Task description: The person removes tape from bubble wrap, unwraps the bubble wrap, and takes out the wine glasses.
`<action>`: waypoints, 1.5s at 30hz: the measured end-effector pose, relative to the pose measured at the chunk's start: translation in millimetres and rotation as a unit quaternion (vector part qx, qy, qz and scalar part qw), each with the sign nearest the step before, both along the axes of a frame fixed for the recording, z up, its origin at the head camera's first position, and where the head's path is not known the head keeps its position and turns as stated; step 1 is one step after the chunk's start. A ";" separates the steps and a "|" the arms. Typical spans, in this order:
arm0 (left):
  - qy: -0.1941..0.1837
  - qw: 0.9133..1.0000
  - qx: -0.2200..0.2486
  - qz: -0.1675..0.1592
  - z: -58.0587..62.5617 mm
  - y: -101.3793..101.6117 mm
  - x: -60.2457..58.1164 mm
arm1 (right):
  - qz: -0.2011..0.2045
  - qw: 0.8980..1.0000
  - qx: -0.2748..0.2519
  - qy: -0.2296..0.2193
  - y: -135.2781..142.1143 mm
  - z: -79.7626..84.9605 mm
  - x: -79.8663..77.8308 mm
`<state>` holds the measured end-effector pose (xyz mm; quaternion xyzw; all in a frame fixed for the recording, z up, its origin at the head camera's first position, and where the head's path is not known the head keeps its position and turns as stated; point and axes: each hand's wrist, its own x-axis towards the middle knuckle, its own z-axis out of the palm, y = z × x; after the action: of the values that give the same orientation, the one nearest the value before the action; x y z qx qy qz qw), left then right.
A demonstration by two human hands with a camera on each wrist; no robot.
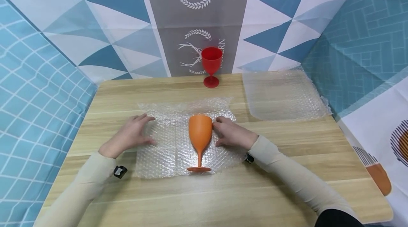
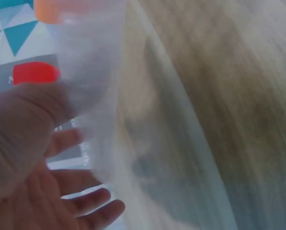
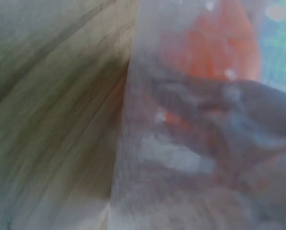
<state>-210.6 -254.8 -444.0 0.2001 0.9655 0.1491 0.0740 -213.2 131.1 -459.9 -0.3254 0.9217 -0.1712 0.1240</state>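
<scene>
While two hands rest, two goblets (image 1: pixel 200 135), two wraps (image 1: pixel 165 149).

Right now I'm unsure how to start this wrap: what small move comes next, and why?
Probably fold the bubble wrap edge under the left hand over the orange goblet: it lies on the sheet, steadied by the right hand, still uncovered.

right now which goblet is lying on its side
The orange goblet, lying on the bubble wrap between both hands; the red goblet stands upright at the table's far edge.

Matt orange plastic goblet (image 1: pixel 200 133) on clear bubble wrap (image 1: pixel 165 156), over smooth light-wood table (image 1: pixel 223 191)
</scene>
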 end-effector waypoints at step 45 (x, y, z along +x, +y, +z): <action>-0.073 0.992 -0.100 -0.021 5.1 33.0 16.6 | -0.041 0.987 0.010 -0.158 28.3 -6.3 -6.3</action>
<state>-194.1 -221.8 -438.8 0.2006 0.9633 0.0639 0.1667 -219.5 159.3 -466.2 -0.2552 0.9047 -0.2160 0.2641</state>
